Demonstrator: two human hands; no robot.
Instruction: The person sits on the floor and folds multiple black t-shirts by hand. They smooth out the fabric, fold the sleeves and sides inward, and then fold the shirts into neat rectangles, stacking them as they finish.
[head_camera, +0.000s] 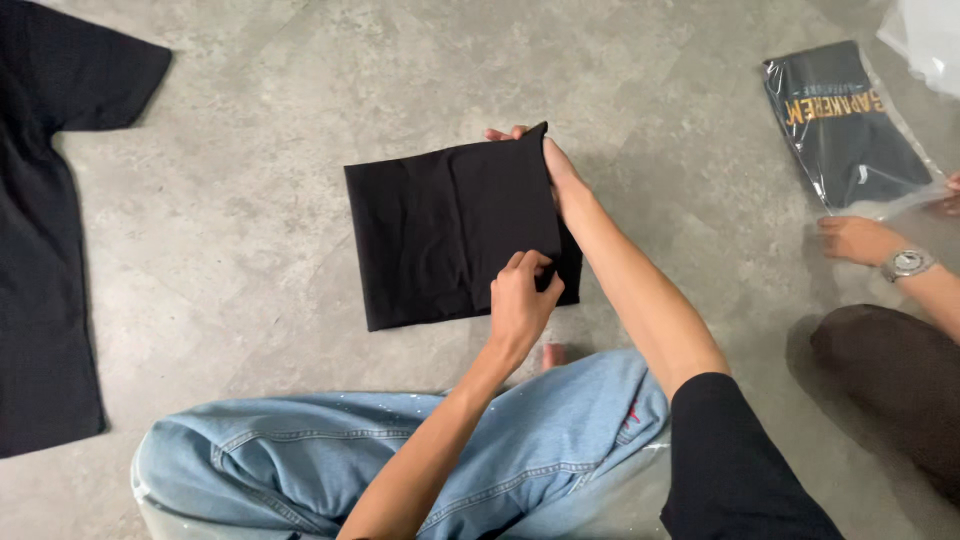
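I see a grey concrete floor (260, 250) filling the view, and on it everything else lies. At the far left edge a black T-shirt (45, 230) is spread flat, one short sleeve pointing toward the middle. Along the bottom I have my own crossed legs in light blue jeans (330, 460), with a bare toe showing just under the fold of the knee.

In the middle of the floor, just ahead of my knees, lies the folded black garment (450, 235), a near-square with its right edge slightly doubled. My right hand (545, 160) reaches along that right edge and grips the far right corner, fingers curled behind the cloth and lifting the corner a little. My left hand (520, 300) pinches the near right part of the same garment, thumb and fingers closed on the fabric. The two hands are apart, one at each end of that edge.

At the upper right a bagged dark shirt (845, 125) lies in clear plastic. Another person's hand (860, 238), a wristwatch (907, 263) on the wrist, rests on the bag's near edge.
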